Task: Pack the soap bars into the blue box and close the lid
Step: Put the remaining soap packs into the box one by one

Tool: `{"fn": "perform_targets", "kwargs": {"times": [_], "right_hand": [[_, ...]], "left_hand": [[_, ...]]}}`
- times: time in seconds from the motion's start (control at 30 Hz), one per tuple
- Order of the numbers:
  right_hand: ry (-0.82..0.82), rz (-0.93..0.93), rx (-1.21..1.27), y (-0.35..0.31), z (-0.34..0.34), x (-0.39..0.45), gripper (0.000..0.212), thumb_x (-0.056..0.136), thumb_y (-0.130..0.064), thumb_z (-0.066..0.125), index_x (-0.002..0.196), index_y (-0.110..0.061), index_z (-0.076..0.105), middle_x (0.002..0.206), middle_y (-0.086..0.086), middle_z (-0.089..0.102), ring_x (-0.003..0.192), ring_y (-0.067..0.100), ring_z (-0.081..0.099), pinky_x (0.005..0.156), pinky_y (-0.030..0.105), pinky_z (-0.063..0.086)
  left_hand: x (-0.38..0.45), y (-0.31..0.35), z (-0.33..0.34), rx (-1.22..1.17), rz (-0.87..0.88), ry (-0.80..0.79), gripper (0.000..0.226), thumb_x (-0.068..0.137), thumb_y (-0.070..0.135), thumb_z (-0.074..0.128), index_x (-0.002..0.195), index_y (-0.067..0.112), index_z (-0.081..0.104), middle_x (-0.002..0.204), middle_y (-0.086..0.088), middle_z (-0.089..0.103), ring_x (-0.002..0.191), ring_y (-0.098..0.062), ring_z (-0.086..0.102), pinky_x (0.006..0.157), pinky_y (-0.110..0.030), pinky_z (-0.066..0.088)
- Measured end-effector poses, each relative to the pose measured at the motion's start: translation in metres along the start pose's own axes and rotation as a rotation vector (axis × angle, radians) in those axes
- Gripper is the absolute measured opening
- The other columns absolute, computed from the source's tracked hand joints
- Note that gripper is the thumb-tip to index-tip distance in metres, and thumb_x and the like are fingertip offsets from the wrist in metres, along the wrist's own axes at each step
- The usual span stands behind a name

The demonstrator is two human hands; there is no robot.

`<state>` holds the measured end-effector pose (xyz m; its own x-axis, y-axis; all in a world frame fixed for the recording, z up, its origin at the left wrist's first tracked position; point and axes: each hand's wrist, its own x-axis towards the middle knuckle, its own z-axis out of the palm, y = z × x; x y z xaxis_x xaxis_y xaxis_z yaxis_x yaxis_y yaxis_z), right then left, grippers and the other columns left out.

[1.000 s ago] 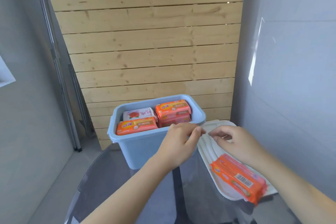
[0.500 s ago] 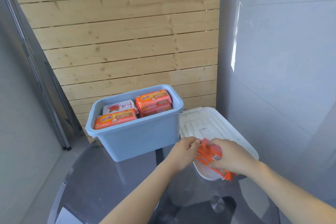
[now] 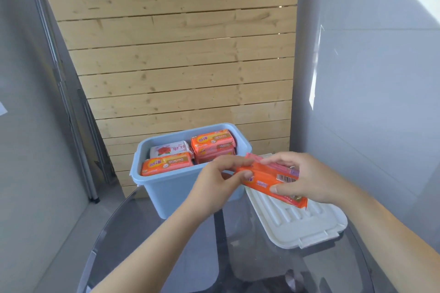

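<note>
Lifted off the white lid (image 3: 297, 223) — orange soap pack (image 3: 269, 179), pinched by both hands' fingers (image 3: 240, 162), beside the blue box (image 3: 171, 188).

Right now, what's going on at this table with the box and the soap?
A person is packing soap. Both the left hand and the right hand hold an orange soap pack just beside the blue box, which already has several soap bars inside. The white lid lies flat on the glass table, so the box is not yet closed.
</note>
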<state>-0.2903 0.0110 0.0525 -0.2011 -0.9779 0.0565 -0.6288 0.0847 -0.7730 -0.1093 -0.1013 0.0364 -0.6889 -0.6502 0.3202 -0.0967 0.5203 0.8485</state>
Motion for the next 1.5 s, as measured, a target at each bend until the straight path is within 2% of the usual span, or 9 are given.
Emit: {"fn": "perform_targets", "kwargs": {"times": [0.2, 0.33, 0.43, 0.7, 0.87, 1.03, 1.2, 1.33, 1.5], "right_hand": [[-0.042, -0.104, -0.049, -0.048, 0.003, 0.051, 0.044, 0.070, -0.030, 0.074, 0.104, -0.053, 0.057, 0.106, -0.024, 0.062, 0.093, 0.000, 0.063, 0.076, 0.023, 0.054], [-0.099, -0.093, -0.079, -0.061, 0.010, 0.100, 0.050, 0.072, -0.017, 0.072, 0.109, -0.047, 0.056, 0.110, -0.010, 0.065, 0.089, 0.014, 0.064, 0.076, 0.031, 0.053], [-0.182, -0.073, -0.070, -0.058, 0.016, 0.131, 0.057, 0.072, -0.004, 0.067, 0.113, -0.040, 0.056, 0.114, 0.000, 0.065, 0.086, 0.019, 0.061, 0.073, 0.032, 0.050], [-0.441, -0.035, -0.296, -0.043, 0.024, 0.181, 0.060, 0.068, -0.010, 0.074, 0.116, -0.044, 0.060, 0.117, -0.017, 0.062, 0.111, 0.007, 0.057, 0.096, 0.026, 0.045], [-0.507, 0.003, -0.354, -0.036, 0.027, 0.187, 0.049, 0.075, -0.014, 0.072, 0.118, -0.035, 0.063, 0.109, -0.021, 0.064, 0.100, -0.005, 0.057, 0.090, 0.009, 0.040], [-0.397, 0.047, -0.317, -0.035, 0.026, 0.180, 0.028, 0.088, -0.016, 0.057, 0.112, -0.024, 0.069, 0.114, 0.003, 0.070, 0.103, 0.013, 0.061, 0.095, 0.026, 0.044], [-0.437, 0.242, -0.207, -0.045, 0.040, 0.175, 0.047, 0.093, -0.014, 0.026, 0.135, -0.021, 0.046, 0.123, 0.014, 0.065, 0.110, 0.027, 0.063, 0.094, 0.036, 0.049], [-0.402, 0.379, -0.175, -0.047, 0.050, 0.179, 0.048, 0.095, -0.029, 0.030, 0.140, -0.015, 0.036, 0.125, 0.013, 0.064, 0.114, 0.027, 0.061, 0.100, 0.035, 0.046], [-0.336, 0.411, -0.004, -0.041, 0.055, 0.182, 0.037, 0.093, -0.034, 0.037, 0.119, -0.015, 0.055, 0.113, 0.013, 0.070, 0.106, 0.025, 0.063, 0.102, 0.038, 0.046]], "left_hand": [[0.014, 0.009, -0.052, -0.030, -0.025, 0.165, 0.018, 0.081, 0.013, 0.071, 0.080, 0.031, 0.073, 0.068, 0.015, 0.071, 0.065, 0.003, 0.067, 0.059, -0.006, 0.047], [0.036, -0.006, -0.076, 0.050, -0.103, 0.239, 0.009, 0.076, 0.018, 0.076, 0.080, 0.026, 0.075, 0.078, 0.006, 0.074, 0.070, -0.007, 0.067, 0.061, -0.012, 0.050], [0.052, -0.022, -0.084, 0.123, -0.190, 0.194, 0.007, 0.075, 0.026, 0.077, 0.082, 0.022, 0.076, 0.080, -0.002, 0.075, 0.075, -0.021, 0.067, 0.073, -0.029, 0.053], [0.076, -0.058, -0.093, 0.143, -0.360, 0.068, 0.016, 0.074, 0.030, 0.077, 0.083, 0.019, 0.069, 0.064, 0.006, 0.070, 0.055, -0.017, 0.070, 0.059, -0.029, 0.059], [0.082, -0.067, -0.095, 0.329, -0.401, -0.042, 0.012, 0.077, 0.033, 0.073, 0.071, 0.023, 0.070, 0.062, 0.002, 0.073, 0.049, -0.009, 0.065, 0.058, -0.021, 0.054], [0.088, -0.066, -0.085, 0.545, -0.315, -0.122, 0.019, 0.082, 0.032, 0.064, 0.068, 0.022, 0.073, 0.074, -0.002, 0.070, 0.063, -0.013, 0.058, 0.056, -0.021, 0.045], [0.087, -0.060, -0.079, 0.409, -0.404, -0.244, 0.043, 0.096, 0.034, 0.032, 0.091, 0.020, 0.072, 0.091, 0.004, 0.076, 0.090, -0.014, 0.066, 0.090, -0.033, 0.049], [0.084, -0.060, -0.074, 0.730, -0.310, -0.322, 0.045, 0.098, 0.026, 0.022, 0.111, 0.019, 0.064, 0.116, 0.001, 0.069, 0.109, -0.021, 0.057, 0.095, -0.033, 0.042], [0.082, -0.067, -0.068, 0.906, -0.228, -0.245, 0.041, 0.099, 0.024, 0.021, 0.117, 0.011, 0.056, 0.122, -0.014, 0.061, 0.109, -0.034, 0.054, 0.092, -0.040, 0.045]]}}
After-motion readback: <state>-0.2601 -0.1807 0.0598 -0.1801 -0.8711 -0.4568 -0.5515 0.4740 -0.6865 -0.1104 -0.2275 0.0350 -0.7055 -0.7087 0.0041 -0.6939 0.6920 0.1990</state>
